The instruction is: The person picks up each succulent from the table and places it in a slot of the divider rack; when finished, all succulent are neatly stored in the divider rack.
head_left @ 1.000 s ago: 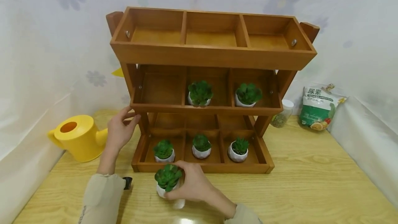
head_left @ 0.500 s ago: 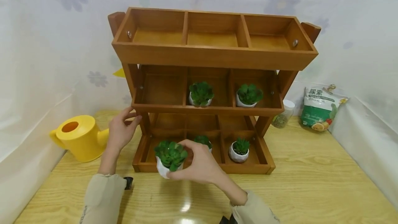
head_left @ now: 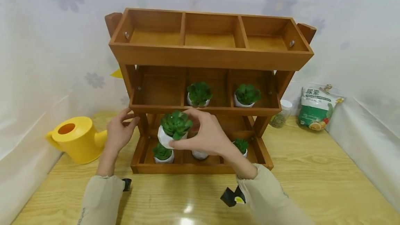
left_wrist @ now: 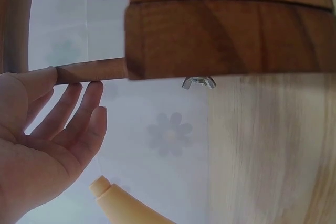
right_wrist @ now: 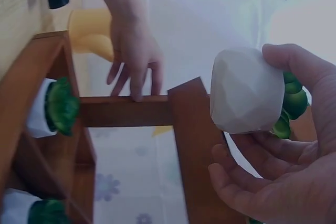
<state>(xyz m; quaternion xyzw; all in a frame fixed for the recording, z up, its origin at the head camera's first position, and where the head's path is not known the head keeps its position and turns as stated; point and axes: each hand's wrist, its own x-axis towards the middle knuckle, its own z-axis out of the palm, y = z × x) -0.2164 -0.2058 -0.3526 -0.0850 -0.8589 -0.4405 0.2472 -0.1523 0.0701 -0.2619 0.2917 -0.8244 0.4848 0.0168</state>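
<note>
My right hand [head_left: 207, 133] grips a potted succulent [head_left: 176, 125] in mid-air, in front of the lower tiers of the wooden plant rack [head_left: 206, 56]. In the right wrist view the white faceted pot [right_wrist: 247, 92] sits between thumb and fingers, its green leaves partly hidden. At the rack's left side, my left hand [head_left: 120, 131] pinches the wooden upright [left_wrist: 90, 71] between thumb and fingertips. On the middle tier stand two potted succulents, one in the centre [head_left: 199, 93] and one at right [head_left: 247, 95]. Several more occupy the bottom tier, including one at left [head_left: 163, 153]; my right arm partly covers others.
A yellow watering can [head_left: 76, 140] stands left of the rack. To the right are a lidded jar [head_left: 281, 114] and a green-and-white bag [head_left: 317, 110] with a clip. Compartment dividers and tier rims surround the held pot. White sheeting [head_left: 372, 114] bounds the table [head_left: 318, 180].
My right hand has lifted the potted succulent from near the tabletop, up past the bottom tier to just below the middle one. The left hand keeps its place on the rack.
</note>
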